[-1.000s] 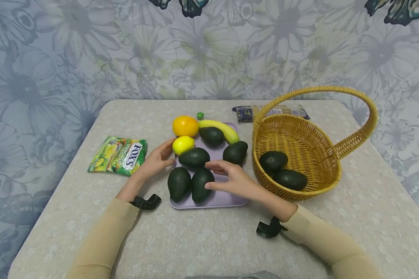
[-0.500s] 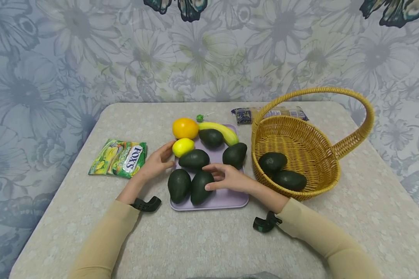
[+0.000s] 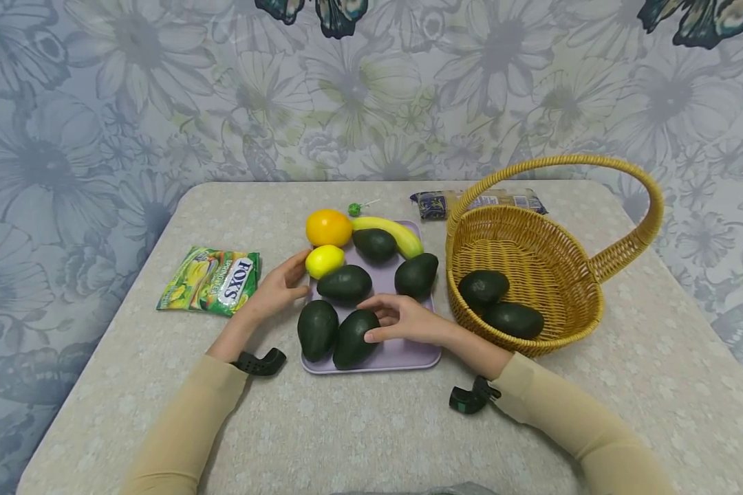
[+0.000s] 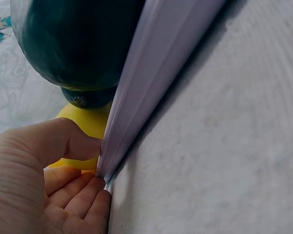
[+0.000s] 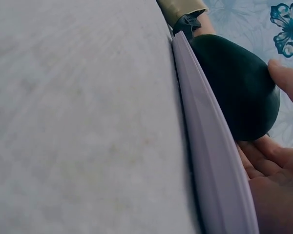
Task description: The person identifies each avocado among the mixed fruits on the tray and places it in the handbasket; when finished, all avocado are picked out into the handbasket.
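On the lilac tray (image 3: 402, 354) lie several dark green avocados, including one (image 3: 318, 330) at the front left and another (image 3: 345, 282) behind it. My right hand (image 3: 402, 322) grips the front middle avocado (image 3: 354, 340), thumb on its side and fingers round its far end. In the right wrist view, this avocado (image 5: 239, 87) sits between thumb and fingers beside the tray's rim. My left hand (image 3: 276, 289) rests at the tray's left edge, thumb and fingertips touching the rim, close to a yellow lemon (image 3: 325, 262). Two avocados (image 3: 512, 320) lie inside the wicker basket (image 3: 551, 261).
Also on the tray are an orange fruit (image 3: 328, 228), a long yellow squash-like vegetable (image 3: 402, 237), and more avocados (image 3: 416, 275). A FOX'S sweets bag (image 3: 210, 280) lies left. Behind are a green lollipop (image 3: 355, 209) and a long packet (image 3: 433, 206). The basket's tall handle (image 3: 647, 230) arches up.
My right hand has closed in on the front middle avocado, which has tilted and shifted slightly toward the front. The left hand keeps its place at the tray.
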A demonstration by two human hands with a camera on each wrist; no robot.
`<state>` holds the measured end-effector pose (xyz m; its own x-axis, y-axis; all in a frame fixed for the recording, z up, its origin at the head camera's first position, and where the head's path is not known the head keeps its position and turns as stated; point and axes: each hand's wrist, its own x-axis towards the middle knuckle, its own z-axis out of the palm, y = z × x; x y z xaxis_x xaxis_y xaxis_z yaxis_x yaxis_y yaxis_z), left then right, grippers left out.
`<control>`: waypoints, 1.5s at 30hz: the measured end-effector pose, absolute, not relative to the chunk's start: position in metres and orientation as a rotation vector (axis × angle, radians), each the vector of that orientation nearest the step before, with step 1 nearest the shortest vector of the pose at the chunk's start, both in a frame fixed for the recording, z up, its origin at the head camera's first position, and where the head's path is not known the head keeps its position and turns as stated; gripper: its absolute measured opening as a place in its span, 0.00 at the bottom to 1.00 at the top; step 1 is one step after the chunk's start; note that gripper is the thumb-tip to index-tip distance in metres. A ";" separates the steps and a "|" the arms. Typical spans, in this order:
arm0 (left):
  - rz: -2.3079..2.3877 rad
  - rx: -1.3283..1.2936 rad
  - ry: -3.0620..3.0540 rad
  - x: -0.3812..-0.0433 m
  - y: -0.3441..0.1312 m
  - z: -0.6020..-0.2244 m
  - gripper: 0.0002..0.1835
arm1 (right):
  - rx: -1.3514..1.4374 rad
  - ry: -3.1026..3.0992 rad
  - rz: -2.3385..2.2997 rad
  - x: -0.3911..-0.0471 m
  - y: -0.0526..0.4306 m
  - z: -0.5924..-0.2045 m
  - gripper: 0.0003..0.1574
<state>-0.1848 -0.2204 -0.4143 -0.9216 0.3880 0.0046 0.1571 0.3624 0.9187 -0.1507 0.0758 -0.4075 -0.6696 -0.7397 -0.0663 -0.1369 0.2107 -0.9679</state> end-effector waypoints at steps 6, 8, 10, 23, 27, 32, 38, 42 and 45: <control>1.569 0.454 2.403 -0.182 -0.218 -0.407 0.39 | -0.874 1.949 -1.452 -0.152 0.079 -0.412 0.33; 1.572 0.447 2.406 -0.186 -0.220 -0.415 0.40 | -0.911 1.922 -1.453 -0.152 0.079 -0.413 0.33; 1.579 0.453 2.409 -0.190 -0.223 -0.423 0.40 | -0.953 1.911 -1.434 -0.152 0.078 -0.414 0.33; 1.572 0.477 2.444 -0.192 -0.224 -0.425 0.41 | -1.136 2.153 -1.187 -0.140 0.087 -0.406 0.40; 1.576 0.482 2.441 -0.192 -0.225 -0.425 0.41 | -1.250 2.222 -1.145 -0.131 0.089 -0.397 0.42; 1.590 0.474 2.406 -0.194 -0.224 -0.423 0.40 | -1.346 2.240 -1.148 -0.120 0.097 -0.378 0.43; 1.593 0.475 2.393 -0.193 -0.224 -0.423 0.40 | -1.354 2.346 -1.210 -0.112 0.127 -0.339 0.43; 1.574 0.480 2.421 -0.191 -0.224 -0.425 0.40 | -1.330 2.404 -1.320 -0.114 0.158 -0.320 0.43; 1.578 0.480 2.431 -0.190 -0.224 -0.426 0.40 | -1.271 2.449 -1.406 -0.120 0.184 -0.311 0.44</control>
